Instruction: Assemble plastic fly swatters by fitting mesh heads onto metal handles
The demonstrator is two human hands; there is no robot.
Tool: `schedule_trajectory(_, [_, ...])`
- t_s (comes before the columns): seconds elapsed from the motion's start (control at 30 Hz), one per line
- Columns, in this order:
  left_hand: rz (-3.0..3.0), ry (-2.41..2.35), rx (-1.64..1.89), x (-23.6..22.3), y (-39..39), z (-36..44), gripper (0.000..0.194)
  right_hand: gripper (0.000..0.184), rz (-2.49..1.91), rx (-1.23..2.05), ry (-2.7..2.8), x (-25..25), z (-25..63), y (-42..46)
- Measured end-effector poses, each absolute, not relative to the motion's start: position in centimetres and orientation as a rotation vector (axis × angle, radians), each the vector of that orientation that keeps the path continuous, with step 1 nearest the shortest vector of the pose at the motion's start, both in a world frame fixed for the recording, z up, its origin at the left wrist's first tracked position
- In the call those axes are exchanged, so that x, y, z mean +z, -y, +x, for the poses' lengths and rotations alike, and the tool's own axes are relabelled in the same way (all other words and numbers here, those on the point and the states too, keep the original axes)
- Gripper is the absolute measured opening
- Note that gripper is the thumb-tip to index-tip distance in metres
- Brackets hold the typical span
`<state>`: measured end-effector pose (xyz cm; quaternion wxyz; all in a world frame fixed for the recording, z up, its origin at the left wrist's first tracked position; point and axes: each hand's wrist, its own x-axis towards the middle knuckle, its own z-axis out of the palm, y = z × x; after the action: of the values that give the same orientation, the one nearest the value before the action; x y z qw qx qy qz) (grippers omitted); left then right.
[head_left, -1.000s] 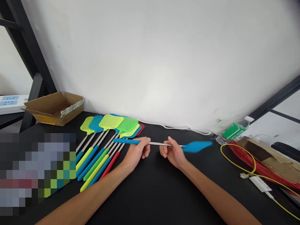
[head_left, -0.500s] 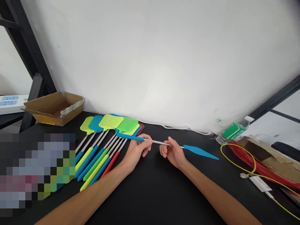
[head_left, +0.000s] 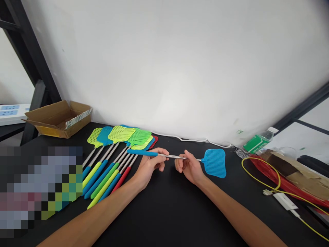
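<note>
A blue fly swatter [head_left: 215, 163] lies sideways across both hands above the black table [head_left: 164, 212]. Its perforated head is at the right with the flat face showing, and its blue grip points left. My left hand [head_left: 154, 160] is closed, pinching the metal rod just past the grip. Farther along the rod, near the head, my right hand [head_left: 189, 165] is closed around it with curled fingers. Left of my hands lies a fanned group of several fly swatters [head_left: 121, 133] in yellow-green, green, blue and red, heads toward the wall and grips toward me.
An open cardboard box [head_left: 58, 118] stands at the back left, near a white power strip [head_left: 12, 113]. At right are a green-labelled bottle [head_left: 258, 142], a yellow cable [head_left: 244, 171], a white adapter [head_left: 285, 201] and red plastic [head_left: 264, 164]. A white wall [head_left: 167, 68] rises behind.
The blue fly swatter has turned about its rod, so its head went from nearly edge-on to showing its flat face. Both hands stay in nearly the same place.
</note>
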<state>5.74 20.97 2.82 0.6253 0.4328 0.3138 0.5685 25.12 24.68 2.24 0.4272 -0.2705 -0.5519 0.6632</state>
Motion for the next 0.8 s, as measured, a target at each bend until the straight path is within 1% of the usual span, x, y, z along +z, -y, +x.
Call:
schedule_trajectory(0.23, [0.963,-0.732,1.309,2.97,-20.92,5.78,0.014,0.058,-0.686,1.646,1.386,2.28,25.11,-24.77])
schedule_trajectory(0.43, [0.960,-0.766,1.336,2.91,-21.09,6.00,0.029,0.058,-0.660,1.649,1.403,2.19,25.07,-24.69])
schedule_trajectory(0.6, [1.037,-0.822,1.351,2.49,-21.25,6.13,0.036,0.058,-0.678,1.635,1.424,2.35,25.02,-24.60])
schedule_trajectory(0.7, [1.183,-0.834,1.285,2.67,-20.99,6.13,0.044,0.059,-0.685,1.630,1.425,2.22,25.07,-24.62])
schedule_trajectory(0.8, [1.339,-0.823,1.160,3.23,-20.57,6.11,0.044,0.062,-0.682,1.606,1.530,1.91,25.14,-24.64])
